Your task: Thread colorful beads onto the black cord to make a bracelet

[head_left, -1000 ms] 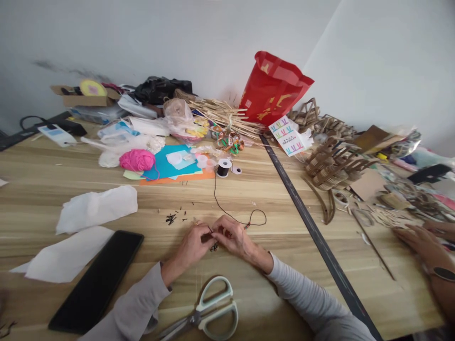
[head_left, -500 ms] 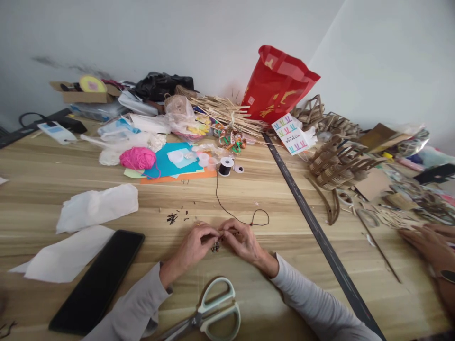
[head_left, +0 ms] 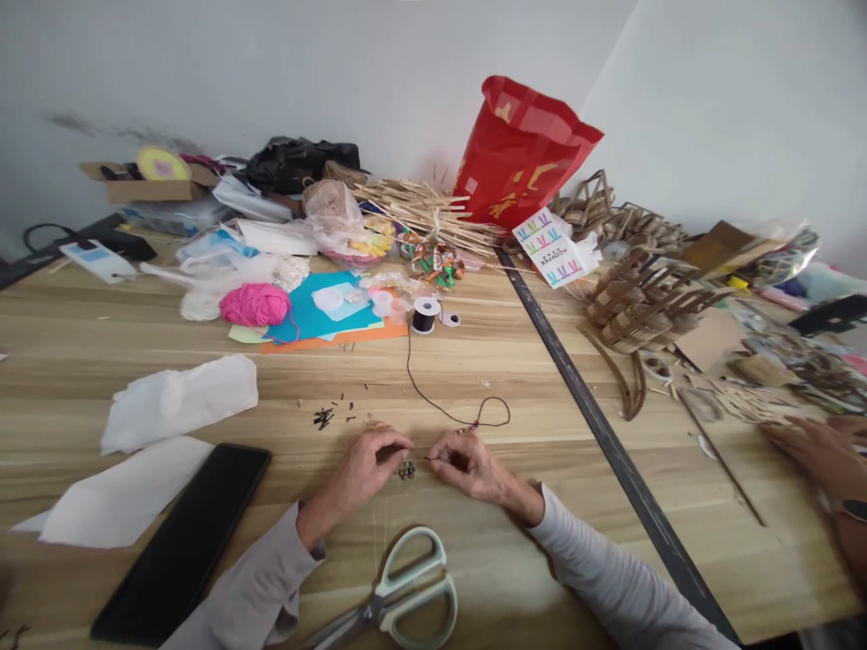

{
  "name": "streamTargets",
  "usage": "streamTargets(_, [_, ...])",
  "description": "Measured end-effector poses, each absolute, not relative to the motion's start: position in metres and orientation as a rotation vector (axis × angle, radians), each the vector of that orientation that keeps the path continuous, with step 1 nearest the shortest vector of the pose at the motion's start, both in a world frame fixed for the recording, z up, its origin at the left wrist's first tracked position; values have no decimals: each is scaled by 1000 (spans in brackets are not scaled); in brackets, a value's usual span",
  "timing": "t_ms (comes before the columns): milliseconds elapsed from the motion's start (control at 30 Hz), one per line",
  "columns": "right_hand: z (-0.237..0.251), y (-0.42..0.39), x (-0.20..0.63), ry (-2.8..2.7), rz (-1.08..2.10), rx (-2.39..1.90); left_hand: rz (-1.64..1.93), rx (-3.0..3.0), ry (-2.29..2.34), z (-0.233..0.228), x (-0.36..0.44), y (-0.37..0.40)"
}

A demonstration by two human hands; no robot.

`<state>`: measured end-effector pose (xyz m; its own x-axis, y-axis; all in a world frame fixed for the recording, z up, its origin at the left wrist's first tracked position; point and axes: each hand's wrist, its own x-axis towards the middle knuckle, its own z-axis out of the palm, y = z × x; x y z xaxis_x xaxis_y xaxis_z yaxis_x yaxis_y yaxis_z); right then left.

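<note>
My right hand [head_left: 470, 467] pinches the end of a thin black cord, whose tip pokes out toward the left. Small beads [head_left: 467, 429] are strung on the black cord [head_left: 421, 390] just beyond that hand; the cord loops and runs back to a spool [head_left: 425, 318]. My left hand [head_left: 366, 467] has thumb and forefinger closed in a pinch; anything between the tips is too small to make out. Between the two hands lies a little cluster of loose dark beads [head_left: 406, 470]. Short black tube pieces [head_left: 323, 418] are scattered beyond my left hand.
Scissors [head_left: 413, 587] with pale handles lie nearest me. A black flat case [head_left: 182, 546] and white tissues [head_left: 180, 402] are at left. Pink yarn [head_left: 254, 305], a red bag [head_left: 525, 158] and small woven baskets [head_left: 629, 302] stand behind. Another person's hand [head_left: 806, 456] rests at right.
My hands have parted, the right one shifting right with the cord end. The strung beads now show beyond my right hand. The view has shifted slightly.
</note>
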<state>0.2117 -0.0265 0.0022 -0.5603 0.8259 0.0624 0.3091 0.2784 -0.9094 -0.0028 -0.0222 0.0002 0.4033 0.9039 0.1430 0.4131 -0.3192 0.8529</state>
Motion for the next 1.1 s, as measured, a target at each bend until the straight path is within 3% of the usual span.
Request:
streamTargets(533, [-10, -30, 198, -2332, 614, -905, 804, 1919, 1046, 5, -2, -22])
streamTargets(833, [-7, -26, 195, -2295, 532, -833, 783, 1909, 1021, 0, -3, -20])
streamTargets(1100, [-12, -23, 199, -2200, 689, -808, 780, 1894, 1011, 2, -2, -19])
